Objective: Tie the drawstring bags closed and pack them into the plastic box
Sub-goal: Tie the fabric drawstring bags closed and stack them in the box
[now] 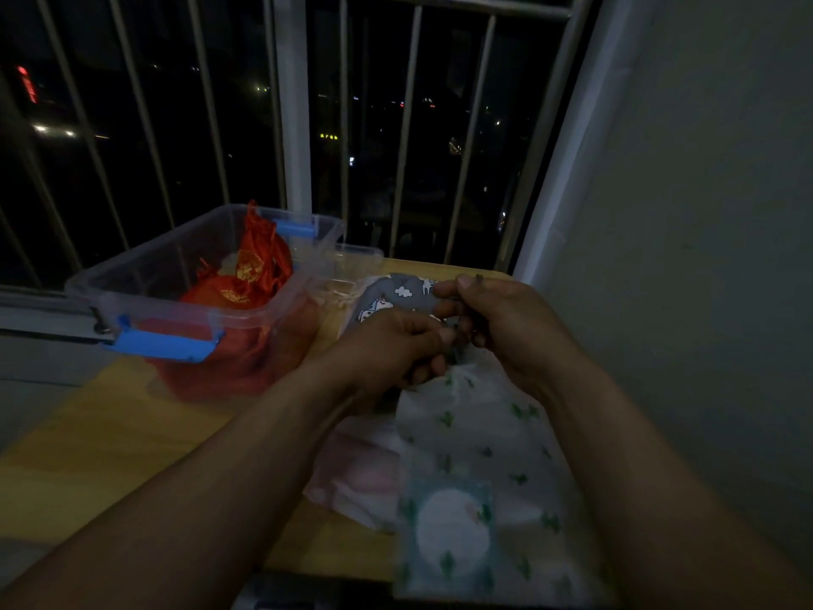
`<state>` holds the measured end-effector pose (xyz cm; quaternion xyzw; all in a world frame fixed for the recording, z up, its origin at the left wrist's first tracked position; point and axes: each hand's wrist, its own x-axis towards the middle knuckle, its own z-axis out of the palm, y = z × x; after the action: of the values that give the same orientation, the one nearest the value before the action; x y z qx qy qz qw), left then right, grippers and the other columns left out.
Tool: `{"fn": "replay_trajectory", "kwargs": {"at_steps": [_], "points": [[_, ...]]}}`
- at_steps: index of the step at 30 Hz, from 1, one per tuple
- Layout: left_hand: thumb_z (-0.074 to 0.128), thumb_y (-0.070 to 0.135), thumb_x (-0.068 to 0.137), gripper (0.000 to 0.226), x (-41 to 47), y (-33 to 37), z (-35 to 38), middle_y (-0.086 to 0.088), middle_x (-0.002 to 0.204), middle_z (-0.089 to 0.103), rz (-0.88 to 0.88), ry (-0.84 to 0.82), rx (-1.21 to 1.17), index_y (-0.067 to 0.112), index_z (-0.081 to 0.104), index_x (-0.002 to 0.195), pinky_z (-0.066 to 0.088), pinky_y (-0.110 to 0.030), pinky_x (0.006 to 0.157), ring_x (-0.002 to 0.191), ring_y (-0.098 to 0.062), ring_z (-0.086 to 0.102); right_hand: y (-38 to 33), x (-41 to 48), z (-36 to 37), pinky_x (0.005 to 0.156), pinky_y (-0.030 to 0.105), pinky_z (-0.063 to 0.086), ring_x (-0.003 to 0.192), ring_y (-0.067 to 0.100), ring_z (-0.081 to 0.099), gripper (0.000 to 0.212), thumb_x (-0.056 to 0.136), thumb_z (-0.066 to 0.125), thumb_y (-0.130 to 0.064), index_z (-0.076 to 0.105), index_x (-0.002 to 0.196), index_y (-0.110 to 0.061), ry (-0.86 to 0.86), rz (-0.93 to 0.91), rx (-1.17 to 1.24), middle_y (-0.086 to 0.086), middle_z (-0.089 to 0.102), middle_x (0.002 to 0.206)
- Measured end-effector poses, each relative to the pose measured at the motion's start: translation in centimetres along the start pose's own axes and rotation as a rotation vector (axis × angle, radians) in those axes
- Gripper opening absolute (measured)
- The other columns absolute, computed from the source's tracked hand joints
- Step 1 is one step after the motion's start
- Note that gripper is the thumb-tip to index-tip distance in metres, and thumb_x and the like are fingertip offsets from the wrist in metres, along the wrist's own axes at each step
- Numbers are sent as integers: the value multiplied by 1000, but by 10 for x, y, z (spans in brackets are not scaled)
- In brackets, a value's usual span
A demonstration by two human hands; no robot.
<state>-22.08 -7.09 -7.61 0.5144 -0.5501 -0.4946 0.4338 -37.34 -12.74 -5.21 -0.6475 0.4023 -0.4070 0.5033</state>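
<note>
A white drawstring bag with green cactus print [479,455] hangs from my hands above the table. My left hand [391,345] and my right hand [506,328] meet at its gathered neck, each pinching the dark drawstring there. A grey bag with white cloud print [396,295] lies just beyond my hands. A pink bag [365,477] lies under the cactus bag. The clear plastic box [145,279] with blue latches stands at the left and holds red drawstring bags [250,266].
The yellow wooden table [110,438] ends at a barred window [290,103] behind the box. A clear lid [356,257] rests beside the box. A pale wall [704,213] runs along the right.
</note>
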Motion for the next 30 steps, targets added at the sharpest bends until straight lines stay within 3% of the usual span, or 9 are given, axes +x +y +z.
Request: {"fn": "replay_trajectory", "kwargs": {"at_steps": [3,7,11,15,18,19,21,26,30], "points": [[52,21,107,32,1,0,0,2,57,57,-33,-11,-52,12,58,77,33,-20,45,43,-7,44,1,-1,3,55,22,50,63,9,61,23,105,54,-24,72,100,-11,32,12,83,2,70,84],[55,18,106,20,2,-3,0,-4,61,59,37,147,-62,7,60,90,35,-23,46,45,-14,46,9,-3,0,67,35,51,66,20,63,27,100,62,-27,66,81,-8,58,100,-4,6,66,70],[57,15,105,21,2,-3,0,-8,62,58,98,237,-44,-2,63,94,37,-19,42,43,-11,46,11,-14,-1,52,20,46,63,15,61,17,94,71,-18,75,79,-10,-75,160,-106,11,71,74],[63,18,102,22,7,-4,-4,-4,60,60,128,268,23,-3,65,96,40,-17,46,44,-6,49,14,-16,-1,50,19,46,58,8,61,10,91,75,-15,79,83,-10,-124,185,-83,4,73,73],[63,16,102,24,6,-5,-5,-6,60,59,146,281,7,-7,64,95,40,-18,46,45,-7,48,15,-15,2,79,35,60,82,28,74,10,88,76,-11,80,93,-4,-130,245,4,16,77,91],[62,16,102,25,5,-5,-5,-6,61,59,162,303,20,-8,64,94,40,-18,47,44,-6,48,17,-14,4,95,46,58,97,37,73,13,87,76,-10,79,97,-1,-126,267,35,21,77,99],[59,18,104,28,5,-7,-5,-4,62,62,200,374,54,-7,67,92,41,-19,51,46,-4,50,18,-13,7,106,56,49,109,42,69,20,87,74,-8,77,103,4,-123,308,139,28,73,109],[54,30,107,32,6,-14,-9,0,67,65,179,540,2,3,67,93,44,-28,59,52,-5,52,16,-13,12,99,43,56,94,29,71,27,94,64,-12,71,112,7,-130,364,479,21,73,109],[51,27,107,26,6,-11,-11,-1,72,65,154,541,-107,9,68,101,44,-27,56,54,-7,54,18,-13,16,89,41,56,87,31,66,21,93,65,-12,71,102,6,-149,363,450,20,69,96]]}}
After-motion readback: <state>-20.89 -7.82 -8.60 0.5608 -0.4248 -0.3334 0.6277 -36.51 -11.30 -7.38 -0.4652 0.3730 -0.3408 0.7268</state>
